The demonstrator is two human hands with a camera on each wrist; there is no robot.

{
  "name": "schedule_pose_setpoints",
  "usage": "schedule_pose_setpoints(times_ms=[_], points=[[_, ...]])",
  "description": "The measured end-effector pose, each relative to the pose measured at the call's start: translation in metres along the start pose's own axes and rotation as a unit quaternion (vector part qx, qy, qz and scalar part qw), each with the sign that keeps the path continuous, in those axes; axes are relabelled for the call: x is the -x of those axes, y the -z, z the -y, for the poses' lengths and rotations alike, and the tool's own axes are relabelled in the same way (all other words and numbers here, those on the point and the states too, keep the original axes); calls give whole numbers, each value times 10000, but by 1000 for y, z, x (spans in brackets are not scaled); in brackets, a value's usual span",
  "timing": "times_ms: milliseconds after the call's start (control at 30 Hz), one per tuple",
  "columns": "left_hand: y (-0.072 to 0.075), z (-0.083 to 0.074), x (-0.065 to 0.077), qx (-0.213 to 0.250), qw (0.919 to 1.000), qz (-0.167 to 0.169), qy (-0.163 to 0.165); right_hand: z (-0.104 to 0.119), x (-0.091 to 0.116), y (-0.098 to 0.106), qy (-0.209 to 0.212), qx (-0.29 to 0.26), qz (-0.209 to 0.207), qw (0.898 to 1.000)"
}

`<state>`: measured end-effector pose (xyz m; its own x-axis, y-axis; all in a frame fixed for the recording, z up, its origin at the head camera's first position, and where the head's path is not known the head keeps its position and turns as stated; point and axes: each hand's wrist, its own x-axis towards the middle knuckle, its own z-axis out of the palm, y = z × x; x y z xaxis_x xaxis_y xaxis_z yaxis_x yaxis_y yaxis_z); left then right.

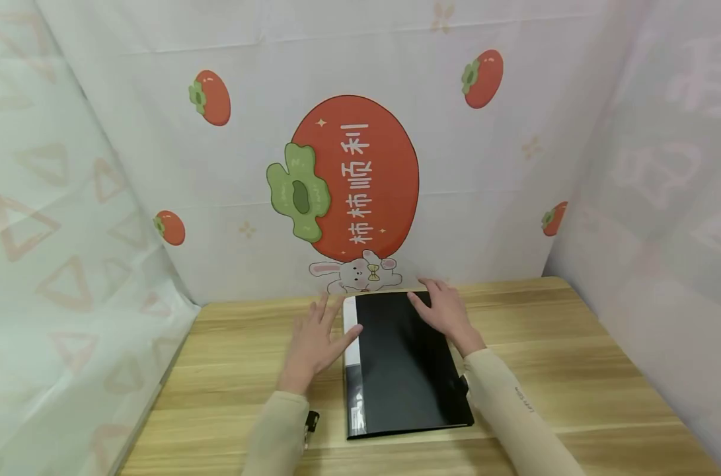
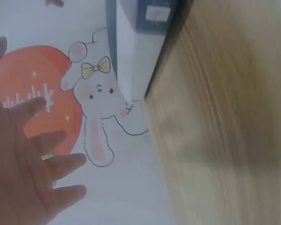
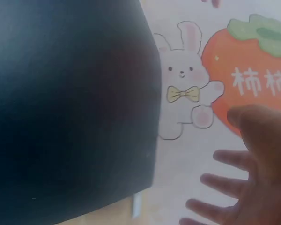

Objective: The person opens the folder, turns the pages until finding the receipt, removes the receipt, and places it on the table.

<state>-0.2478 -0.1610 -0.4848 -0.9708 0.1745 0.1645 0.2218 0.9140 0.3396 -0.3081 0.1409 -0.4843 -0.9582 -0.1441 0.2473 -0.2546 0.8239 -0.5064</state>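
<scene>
A black folder [image 1: 404,370] lies closed on the wooden table, its spine with a white label strip [image 1: 351,330] facing left. My left hand [image 1: 315,340] hovers at the spine side, fingers spread, thumb reaching over the label. In the left wrist view, the left hand [image 2: 23,164] shows apart from the spine [image 2: 138,61], holding nothing. Over the upper right corner of the folder is my right hand [image 1: 446,314], fingers extended. The right wrist view shows the right hand [image 3: 253,173] with spread fingers beside the dark cover [image 3: 75,108], gripping nothing.
The wooden table [image 1: 241,370] runs back to a white cloth backdrop [image 1: 455,165] printed with persimmons and a rabbit [image 1: 357,272]. White cloth walls [image 1: 69,198] enclose the left and right sides. A small black device [image 1: 311,421] is at the left wrist.
</scene>
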Motion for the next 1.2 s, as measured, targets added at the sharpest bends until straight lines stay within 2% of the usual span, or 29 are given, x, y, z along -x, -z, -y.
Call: schedule_pose_setpoints(times_ms=[233, 400, 500, 600, 733, 867, 1200], points=[[4, -24, 19, 244, 9983, -236, -467, -23, -8, -6, 89, -475, -132, 9987], [4, -39, 32, 237, 9971, -168, -703, -32, -9, -5, -217, -678, -4, 9975], [-1, -46, 41, 212, 9959, -111, -867, -37, -8, -5, -403, -721, 37, 9966], [-7, -49, 49, 220, 9940, -48, -1075, -42, -10, -5, -415, -756, 115, 9962], [-13, -54, 60, 380, 9895, 147, -1388, -50, -14, -5, -451, -796, 174, 9956], [-14, -59, 71, 489, 9851, 402, -1599, -54, -21, -8, -410, -701, 330, 9961], [-14, -71, 88, 375, 9799, 1124, -1605, -53, -34, -19, -358, -478, 867, 9944]])
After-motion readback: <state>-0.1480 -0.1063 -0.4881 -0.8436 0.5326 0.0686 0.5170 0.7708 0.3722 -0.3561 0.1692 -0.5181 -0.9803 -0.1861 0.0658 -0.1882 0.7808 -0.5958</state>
